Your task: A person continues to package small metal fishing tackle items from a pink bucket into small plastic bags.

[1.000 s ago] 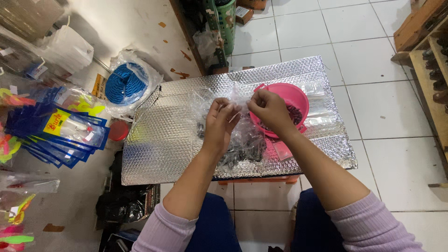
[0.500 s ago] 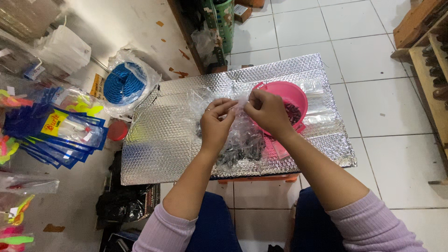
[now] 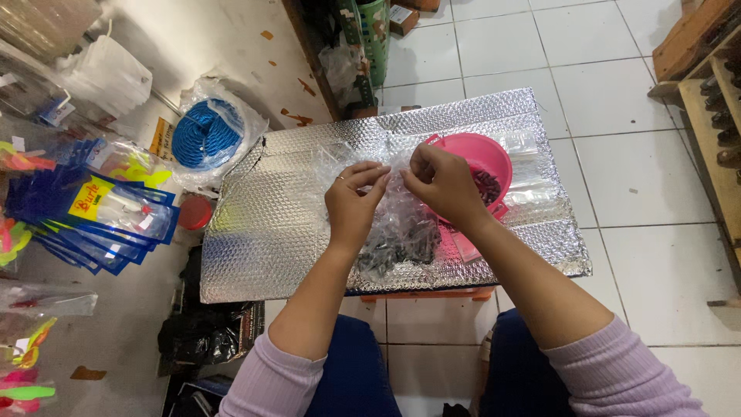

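Note:
My left hand (image 3: 353, 202) and my right hand (image 3: 440, 184) are close together over a low table covered with silver bubble foil (image 3: 278, 232). Both pinch the top of a clear plastic bag (image 3: 401, 224) that holds several small dark pieces at its bottom. The fingertips of the two hands nearly meet at the bag's mouth. A pink bowl (image 3: 486, 158) with more small dark pieces stands just behind my right hand, partly hidden by it.
Flat clear plastic bags (image 3: 532, 166) lie right of the bowl. A bagged coil of blue rope (image 3: 204, 131) and a red lid (image 3: 193, 212) sit left of the table. Blue packaged goods (image 3: 100, 216) hang at far left. Wooden shelving (image 3: 710, 93) stands at right.
Both hands have stayed at the bag's mouth with only small finger movements. The bag and bowl have kept their places.

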